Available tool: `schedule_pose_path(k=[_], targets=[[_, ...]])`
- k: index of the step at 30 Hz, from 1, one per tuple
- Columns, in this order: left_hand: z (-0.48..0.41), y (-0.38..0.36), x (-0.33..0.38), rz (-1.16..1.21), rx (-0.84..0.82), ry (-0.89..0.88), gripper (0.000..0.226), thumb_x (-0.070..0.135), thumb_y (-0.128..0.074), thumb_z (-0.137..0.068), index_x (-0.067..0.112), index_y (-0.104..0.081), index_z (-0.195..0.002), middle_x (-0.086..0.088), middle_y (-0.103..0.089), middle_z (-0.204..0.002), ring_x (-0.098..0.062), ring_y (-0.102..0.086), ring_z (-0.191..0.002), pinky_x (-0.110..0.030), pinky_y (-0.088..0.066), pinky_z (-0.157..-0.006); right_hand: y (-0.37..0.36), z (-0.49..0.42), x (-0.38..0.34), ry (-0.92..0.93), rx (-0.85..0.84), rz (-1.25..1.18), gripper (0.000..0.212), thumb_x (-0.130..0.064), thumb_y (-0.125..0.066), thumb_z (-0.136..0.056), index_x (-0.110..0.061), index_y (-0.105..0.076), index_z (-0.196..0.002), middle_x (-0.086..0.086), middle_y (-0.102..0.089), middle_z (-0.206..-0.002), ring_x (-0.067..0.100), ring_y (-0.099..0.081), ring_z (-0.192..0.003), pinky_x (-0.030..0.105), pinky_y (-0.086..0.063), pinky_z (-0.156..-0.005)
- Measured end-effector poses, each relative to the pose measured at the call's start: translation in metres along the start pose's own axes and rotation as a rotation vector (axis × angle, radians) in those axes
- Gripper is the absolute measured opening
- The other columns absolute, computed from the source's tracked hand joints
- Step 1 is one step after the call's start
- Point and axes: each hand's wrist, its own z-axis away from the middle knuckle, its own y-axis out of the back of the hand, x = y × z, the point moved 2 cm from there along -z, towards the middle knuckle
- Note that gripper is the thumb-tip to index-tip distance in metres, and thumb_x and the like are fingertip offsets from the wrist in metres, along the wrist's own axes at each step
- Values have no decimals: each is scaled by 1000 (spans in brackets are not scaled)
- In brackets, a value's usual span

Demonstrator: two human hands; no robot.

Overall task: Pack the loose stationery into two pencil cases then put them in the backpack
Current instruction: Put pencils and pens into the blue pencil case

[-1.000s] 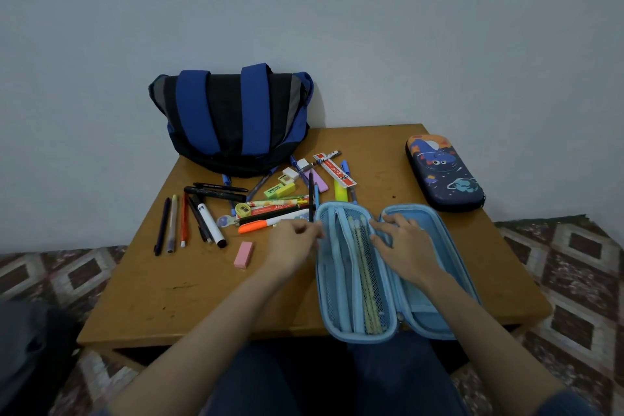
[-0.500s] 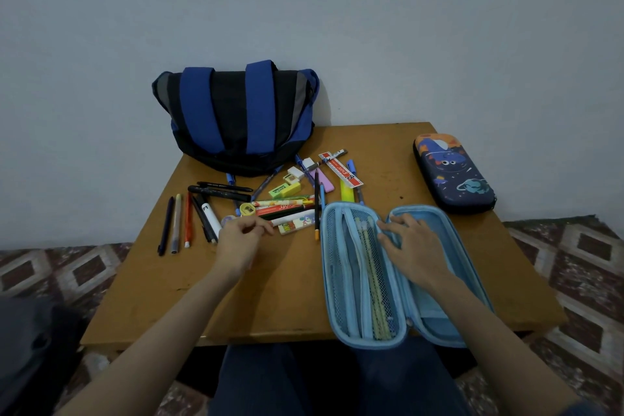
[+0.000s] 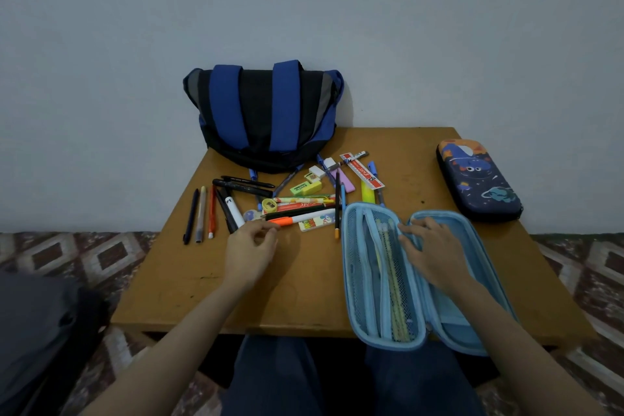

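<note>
1. The light-blue pencil case lies open at the near right edge of the table, with pencils behind its mesh pocket
2. The right hand rests on the case's middle, fingers straight and spread, gripping nothing
3. The left hand sits left of the case, its curled fingers at the tip of the orange marker; whether it pinches anything cannot be told
4. Loose stationery lies scattered beyond both hands
5. The closed space-print case lies far right, and the backpack stands against the wall
</note>
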Motion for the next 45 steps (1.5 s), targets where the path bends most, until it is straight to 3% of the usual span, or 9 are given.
schedule_pose_path(k=[3, 9, 12, 16, 20, 23, 32, 36, 45], targets=[[-3, 8, -11, -94, 73, -11, 20, 17, -55, -92, 15, -65, -108, -2, -60, -114, -9, -52, -102, -24, -44, -86, 1, -3, -1, 1, -9, 4, 33, -31, -51, -94, -20, -61, -123, 3, -55, -122, 25, -47, -110, 37, -42, -90], [-13, 22, -28, -141, 136, 97, 20, 18, -58, -90, 10, -65, -107, -6, -63, -113, -12, -54, -97, -24, -45, -82, 2, -4, -4, -4, -12, 12, 32, -30, -52, -93, -19, -63, -121, 3, -56, -121, 25, -48, -109, 35, -42, -88], [-16, 22, -24, -161, 109, 66, 19, 18, -58, -91, 12, -66, -106, -5, -63, -112, -10, -53, -93, -22, -45, -76, 4, -6, -8, -22, -24, 16, 32, -30, -53, -93, -18, -63, -120, 6, -54, -123, 25, -47, -114, 36, -43, -90], [-28, 8, -14, -214, 48, -23, 19, 24, -60, -89, 16, -68, -104, -3, -65, -112, -15, -56, -103, -31, -51, -85, 8, -14, -16, -2, 0, -4, 37, -29, -57, -91, -11, -60, -124, 14, -48, -134, 29, -41, -126, 39, -39, -99], [-42, -16, 12, -258, -24, -105, 21, 29, -59, -90, 17, -70, -104, -4, -66, -108, -17, -57, -101, -35, -51, -84, 8, -21, -18, -50, -28, -37, 42, -31, -54, -93, -3, -55, -124, 15, -54, -125, 29, -50, -115, 37, -42, -93], [-52, -35, 37, -256, -90, -158, 22, 26, -59, -91, 12, -71, -102, -4, -69, -102, -16, -59, -93, -32, -52, -78, 5, -18, -16, -49, -24, -50, 39, -32, -50, -95, -5, -58, -121, 10, -56, -117, 23, -54, -106, 31, -42, -85], [-83, -88, 78, -254, -222, 45, 20, 26, -65, -87, 9, -70, -96, -6, -69, -94, -15, -60, -78, -26, -49, -62, 5, -16, -10, -28, -51, -72, 43, -33, -46, -96, -12, -49, -134, 1, -48, -136, 18, -46, -124, 29, -37, -99], [-88, -97, 79, -361, -219, 112, 32, 40, -69, -81, 10, -69, -92, -6, -66, -87, -16, -55, -73, -23, -31, -44, 4, -17, -6, -24, -27, -100, 42, -30, -49, -95, -13, -51, -134, -1, -48, -137, 16, -44, -125, 26, -36, -98], [-90, -97, 81, -420, -206, 175, 35, 35, -77, -74, 6, -64, -88, -8, -62, -88, -18, -53, -74, -23, -30, -43, 2, -15, -5, -19, -20, -78, 44, -32, -50, -94, -14, -49, -135, -5, -45, -140, 11, -42, -128, 26, -37, -98]])
